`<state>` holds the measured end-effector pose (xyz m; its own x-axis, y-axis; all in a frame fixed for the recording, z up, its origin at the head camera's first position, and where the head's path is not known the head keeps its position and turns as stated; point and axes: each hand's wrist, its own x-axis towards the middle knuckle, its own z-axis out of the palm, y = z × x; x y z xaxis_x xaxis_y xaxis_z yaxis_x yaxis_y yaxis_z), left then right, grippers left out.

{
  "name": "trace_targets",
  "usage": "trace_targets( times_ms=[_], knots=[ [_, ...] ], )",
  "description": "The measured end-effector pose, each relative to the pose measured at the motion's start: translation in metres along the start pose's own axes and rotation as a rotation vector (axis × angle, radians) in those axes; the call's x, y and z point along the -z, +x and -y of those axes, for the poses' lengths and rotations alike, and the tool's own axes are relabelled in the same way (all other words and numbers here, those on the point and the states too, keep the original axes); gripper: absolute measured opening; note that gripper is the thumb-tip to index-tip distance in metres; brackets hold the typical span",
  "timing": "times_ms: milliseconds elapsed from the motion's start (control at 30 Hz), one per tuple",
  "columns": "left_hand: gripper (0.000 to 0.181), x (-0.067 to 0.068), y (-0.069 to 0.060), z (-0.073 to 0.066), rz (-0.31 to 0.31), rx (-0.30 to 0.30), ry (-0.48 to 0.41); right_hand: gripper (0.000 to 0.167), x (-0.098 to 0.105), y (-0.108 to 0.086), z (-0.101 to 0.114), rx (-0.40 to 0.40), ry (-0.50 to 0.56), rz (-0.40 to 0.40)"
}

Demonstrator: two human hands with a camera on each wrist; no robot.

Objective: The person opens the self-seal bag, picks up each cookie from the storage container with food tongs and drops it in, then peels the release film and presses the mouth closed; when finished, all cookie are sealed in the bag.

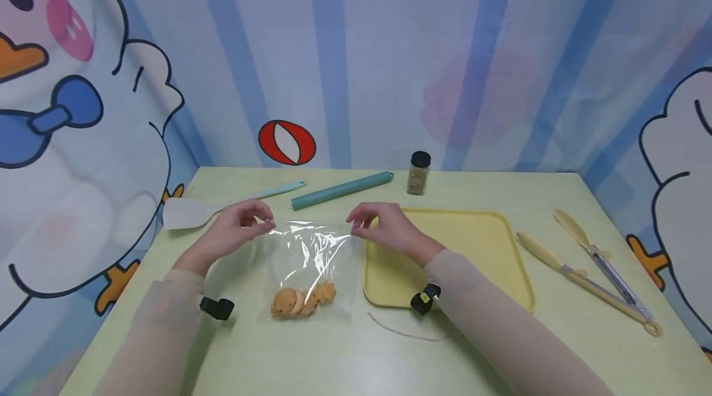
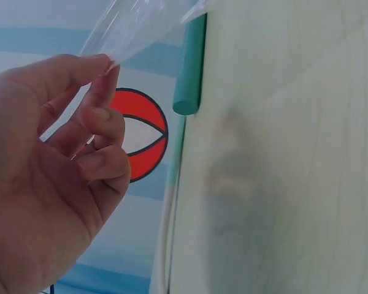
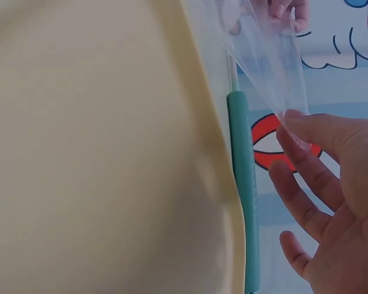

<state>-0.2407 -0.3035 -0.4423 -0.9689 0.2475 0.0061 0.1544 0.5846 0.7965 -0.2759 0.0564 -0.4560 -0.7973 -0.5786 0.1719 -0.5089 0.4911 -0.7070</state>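
Note:
A clear plastic bag hangs between my two hands, its top edge stretched out flat. Several round and flower-shaped cookies lie in the bottom of it. My left hand pinches the upper left corner between thumb and index finger, the other fingers loosely bent. At the upper right corner my right hand pinches the film the same way. Both wrist views show the clear film between thumb and fingertip. The right forearm reaches over a yellow tray.
A white spatula with a green handle, a teal rolling pin and a black-capped spice jar are along the back. Yellow-tipped tongs lie at right. A piece of twine rests in front of the tray.

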Motion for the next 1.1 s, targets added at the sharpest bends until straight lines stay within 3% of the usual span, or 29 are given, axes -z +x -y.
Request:
trace_targets(
  times_ms=[200,433,667,833,933,1100],
  knots=[
    [0.031,-0.003,0.017,0.011,0.026,0.026,0.007,0.018,-0.006,0.014,-0.009,-0.024,-0.138,-0.020],
    [0.022,-0.007,0.028,0.028,0.020,0.111,0.054,0.015,-0.012,0.025,-0.014,-0.044,-0.154,-0.028],
    [0.022,-0.014,0.038,0.028,0.002,0.082,0.099,0.014,-0.006,0.021,-0.017,-0.079,-0.171,-0.056],
    [0.030,-0.012,0.033,0.021,-0.055,0.034,0.173,0.018,0.005,0.007,-0.018,-0.062,-0.186,-0.087],
    [0.033,-0.010,0.025,0.016,-0.097,0.037,0.196,0.020,0.012,-0.006,-0.021,-0.083,-0.180,-0.105],
    [0.031,-0.012,0.008,0.008,-0.209,0.027,0.234,0.027,0.021,-0.033,-0.025,-0.123,-0.183,-0.117]
  ],
)
